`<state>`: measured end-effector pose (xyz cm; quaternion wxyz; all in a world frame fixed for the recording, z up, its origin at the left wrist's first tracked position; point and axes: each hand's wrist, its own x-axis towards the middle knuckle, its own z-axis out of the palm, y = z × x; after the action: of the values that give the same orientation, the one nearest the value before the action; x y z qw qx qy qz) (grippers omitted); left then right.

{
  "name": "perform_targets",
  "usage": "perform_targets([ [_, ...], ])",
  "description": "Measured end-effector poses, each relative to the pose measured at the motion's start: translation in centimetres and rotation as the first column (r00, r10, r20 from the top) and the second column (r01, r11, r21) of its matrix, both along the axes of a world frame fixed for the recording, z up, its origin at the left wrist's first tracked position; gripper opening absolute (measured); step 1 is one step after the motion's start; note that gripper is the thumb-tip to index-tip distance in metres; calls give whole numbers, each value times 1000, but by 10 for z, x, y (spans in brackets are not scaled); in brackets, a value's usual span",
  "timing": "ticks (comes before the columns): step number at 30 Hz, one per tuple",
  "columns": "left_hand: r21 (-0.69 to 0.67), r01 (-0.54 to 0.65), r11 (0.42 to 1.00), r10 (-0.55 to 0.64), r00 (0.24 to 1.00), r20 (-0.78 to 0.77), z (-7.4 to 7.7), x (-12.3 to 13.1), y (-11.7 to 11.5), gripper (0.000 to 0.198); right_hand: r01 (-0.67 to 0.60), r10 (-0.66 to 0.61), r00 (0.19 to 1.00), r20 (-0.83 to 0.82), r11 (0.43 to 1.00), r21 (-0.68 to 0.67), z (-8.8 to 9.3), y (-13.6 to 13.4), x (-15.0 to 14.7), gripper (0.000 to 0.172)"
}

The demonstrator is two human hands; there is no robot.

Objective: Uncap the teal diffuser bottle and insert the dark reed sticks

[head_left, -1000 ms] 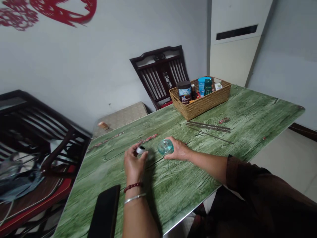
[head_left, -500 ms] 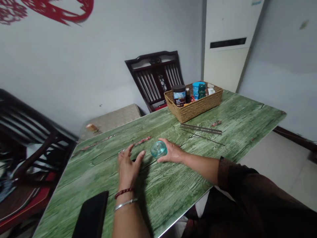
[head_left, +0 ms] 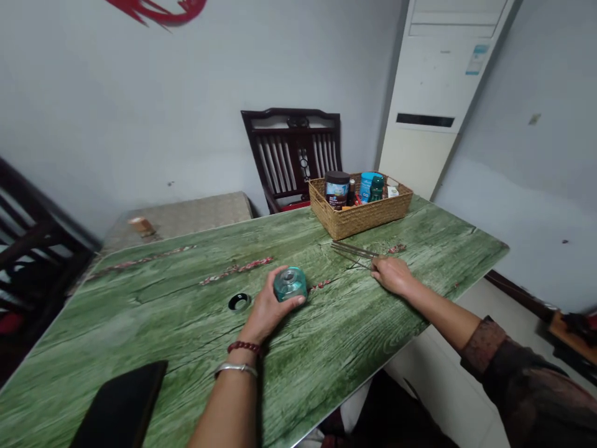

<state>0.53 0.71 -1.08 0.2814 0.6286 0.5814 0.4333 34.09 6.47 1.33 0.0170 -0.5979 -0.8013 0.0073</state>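
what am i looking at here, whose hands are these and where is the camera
There is no machine: these are a person's own two bare hands. All the pictures come from one camera worn on that person's head, looking forward and down, so the arms reach in from below.

The left hand, with a red bracelet and a silver bangle at the wrist, holds a see-through teal container. The right hand has its fingers at one end of some thin dark sticks; how firmly it grips them is hard to tell.

On the green table there are also a small dark-rimmed round piece, a flat black thing like a phone and a woven basket of jars and bottles.
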Motion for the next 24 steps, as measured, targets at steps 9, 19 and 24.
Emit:
perform_targets([
  [9, 36, 28, 999, -29, 999, 26, 3, 1, -1, 78, -116, 103, 898, -427, 993, -3, 17, 13, -30, 11],
  [19, 63, 47, 997, -50, 997, 52, 3, 2, -1, 75, -361, 147, -53, -988, 920, 156, 96, 8, -140, 30],
  [24, 82, 41, 996, -47, 997, 68, 4, 2, -1, 74, -367, 192, -57, -980, 908, 200, 93, 14, -170, 30],
])
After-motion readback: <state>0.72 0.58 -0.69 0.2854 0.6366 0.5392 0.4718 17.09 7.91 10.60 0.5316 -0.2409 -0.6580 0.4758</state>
